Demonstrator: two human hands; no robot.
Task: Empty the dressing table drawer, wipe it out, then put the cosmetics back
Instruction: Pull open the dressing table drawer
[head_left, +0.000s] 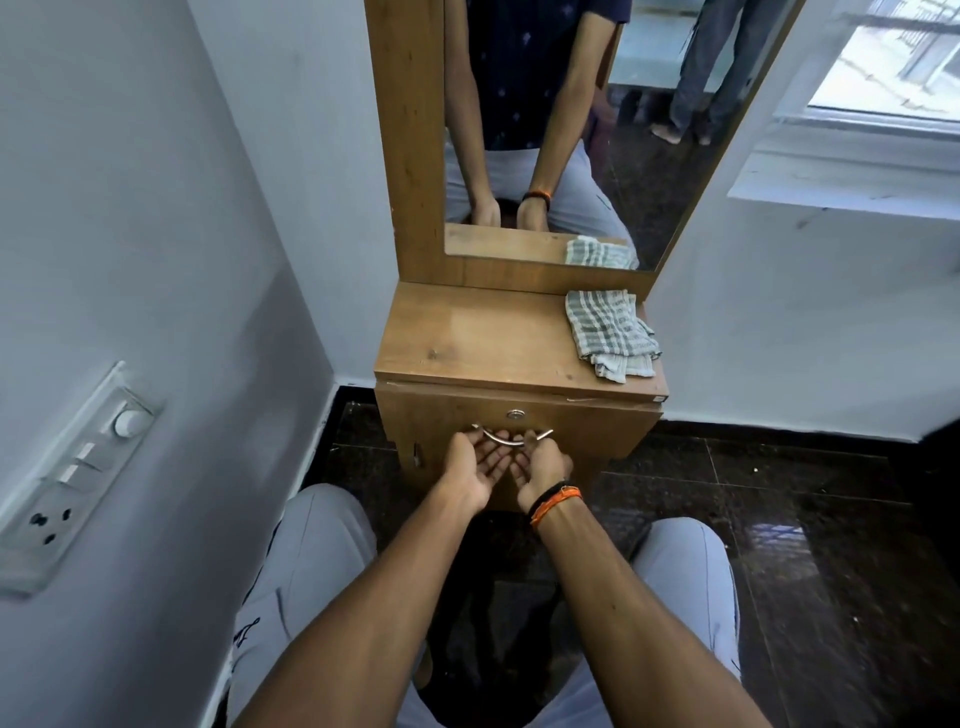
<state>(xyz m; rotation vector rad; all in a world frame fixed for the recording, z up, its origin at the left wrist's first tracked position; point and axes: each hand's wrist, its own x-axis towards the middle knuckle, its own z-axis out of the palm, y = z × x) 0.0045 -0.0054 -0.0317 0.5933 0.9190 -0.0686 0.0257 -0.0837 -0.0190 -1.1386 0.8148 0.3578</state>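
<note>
drawer (519, 415) shut, rigid | left hand (475, 462) + right hand (540, 462) palms-up, hooked under handle (511, 440) | steel bar slick, gripped mid | cloth (610, 332) far right

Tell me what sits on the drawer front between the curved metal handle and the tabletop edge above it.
In the head view, a small round keyhole lock sits above the handle; otherwise bare wood up to the tabletop.
</note>
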